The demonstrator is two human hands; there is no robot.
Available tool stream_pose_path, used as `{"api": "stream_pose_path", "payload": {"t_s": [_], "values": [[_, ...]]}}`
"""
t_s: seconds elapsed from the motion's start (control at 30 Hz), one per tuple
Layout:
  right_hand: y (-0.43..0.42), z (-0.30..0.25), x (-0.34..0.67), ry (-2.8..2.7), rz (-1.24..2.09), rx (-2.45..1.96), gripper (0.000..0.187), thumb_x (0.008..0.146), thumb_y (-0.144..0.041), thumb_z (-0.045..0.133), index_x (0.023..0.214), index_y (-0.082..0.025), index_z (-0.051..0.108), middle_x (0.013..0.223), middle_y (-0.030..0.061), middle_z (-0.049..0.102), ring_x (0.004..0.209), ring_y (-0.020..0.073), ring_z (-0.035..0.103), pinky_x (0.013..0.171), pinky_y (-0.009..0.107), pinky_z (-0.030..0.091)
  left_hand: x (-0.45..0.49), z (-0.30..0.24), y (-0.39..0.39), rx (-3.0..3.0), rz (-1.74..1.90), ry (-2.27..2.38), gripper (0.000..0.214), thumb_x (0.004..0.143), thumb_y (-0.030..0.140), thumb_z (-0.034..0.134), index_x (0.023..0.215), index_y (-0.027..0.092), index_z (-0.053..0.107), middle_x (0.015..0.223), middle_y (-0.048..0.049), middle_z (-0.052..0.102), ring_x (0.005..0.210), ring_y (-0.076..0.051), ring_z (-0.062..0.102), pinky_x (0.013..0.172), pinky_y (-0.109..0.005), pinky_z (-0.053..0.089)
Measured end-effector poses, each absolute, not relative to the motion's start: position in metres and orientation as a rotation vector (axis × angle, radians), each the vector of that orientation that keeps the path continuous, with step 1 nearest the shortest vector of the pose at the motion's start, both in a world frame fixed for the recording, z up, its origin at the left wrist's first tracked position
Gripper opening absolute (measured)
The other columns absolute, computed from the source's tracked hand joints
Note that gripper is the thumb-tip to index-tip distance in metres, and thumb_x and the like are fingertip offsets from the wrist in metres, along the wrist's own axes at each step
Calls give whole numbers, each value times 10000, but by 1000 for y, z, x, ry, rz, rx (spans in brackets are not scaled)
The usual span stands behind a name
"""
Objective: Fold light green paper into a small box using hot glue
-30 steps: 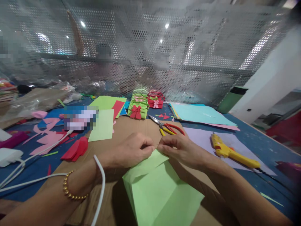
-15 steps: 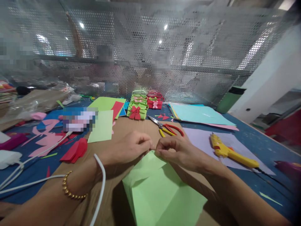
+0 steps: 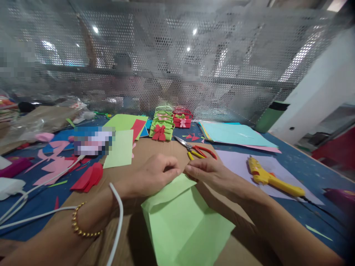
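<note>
A folded light green paper [image 3: 191, 225], shaped like an open bag or box, stands over the brown cardboard [image 3: 111, 214] in front of me. My left hand [image 3: 158, 173] is closed, thumb and fingers pinching the paper's far edge. Beside it my right hand [image 3: 213, 175] pinches the same edge, its fingertips almost meeting the left ones. The fingertips partly hide the edge between them. A white cable [image 3: 118, 221] passes over my left wrist, near a gold bead bracelet [image 3: 79, 225].
Red-handled scissors [image 3: 198, 149] lie just beyond my hands. To the right, a yellow glue gun [image 3: 271, 179] rests on lilac paper [image 3: 235, 162]. Small green paper bags [image 3: 162, 127] stand at the back, near stacked coloured sheets [image 3: 238, 133]. Red cutouts [image 3: 88, 178] lie left.
The green paper has shifted slightly left, and its top flap is bent differently. My right hand's fingers have straightened and flattened along the edge; my left hand has barely moved.
</note>
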State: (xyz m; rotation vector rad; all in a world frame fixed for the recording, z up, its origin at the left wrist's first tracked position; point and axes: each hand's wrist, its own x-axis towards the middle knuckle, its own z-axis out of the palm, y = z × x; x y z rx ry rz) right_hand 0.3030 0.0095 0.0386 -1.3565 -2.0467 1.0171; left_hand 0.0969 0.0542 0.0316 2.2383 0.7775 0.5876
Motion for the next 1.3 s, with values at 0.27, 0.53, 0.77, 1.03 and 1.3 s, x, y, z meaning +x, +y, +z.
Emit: {"api": "stream_pose_path", "payload": {"t_s": [0.27, 0.53, 0.77, 1.03, 1.3], "values": [[9, 40, 296, -1970, 1094, -1389, 358, 841, -449, 574, 614, -205, 443, 579, -59, 344, 551, 97, 316, 526, 252, 282, 98, 31, 53, 2271, 582, 806, 247, 911, 261, 493, 760, 143, 650, 657, 37, 515, 624, -106, 427, 566, -253, 277], [10, 36, 303, -2021, 1085, -1283, 243, 849, -385, 619, 732, -185, 545, 634, -52, 454, 585, 97, 389, 530, 237, 296, 98, 33, 51, 2277, 624, 807, 254, 915, 259, 485, 718, 148, 601, 635, 44, 474, 608, -101, 402, 560, -253, 263], [10, 41, 295, -1895, 1133, -1333, 302, 806, -408, 568, 619, -201, 452, 582, -68, 341, 547, 85, 297, 511, 249, 235, 100, 29, 54, 2273, 604, 777, 238, 904, 244, 483, 701, 153, 570, 630, 47, 461, 609, -101, 396, 564, -255, 263], [8, 34, 293, -1870, 1085, -1338, 95, 697, -241, 548, 632, -193, 499, 576, -68, 404, 555, 88, 344, 519, 244, 237, 98, 29, 53, 2197, 558, 772, 245, 885, 289, 507, 678, 164, 548, 628, 50, 435, 610, -102, 383, 541, -247, 261], [5, 39, 296, -2083, 793, -1412, 75, 701, -178, 534, 627, -190, 533, 609, -44, 490, 599, 101, 421, 549, 232, 298, 98, 27, 58, 2051, 514, 798, 286, 888, 357, 489, 670, 175, 518, 634, 47, 422, 579, -101, 382, 505, -238, 253]]}}
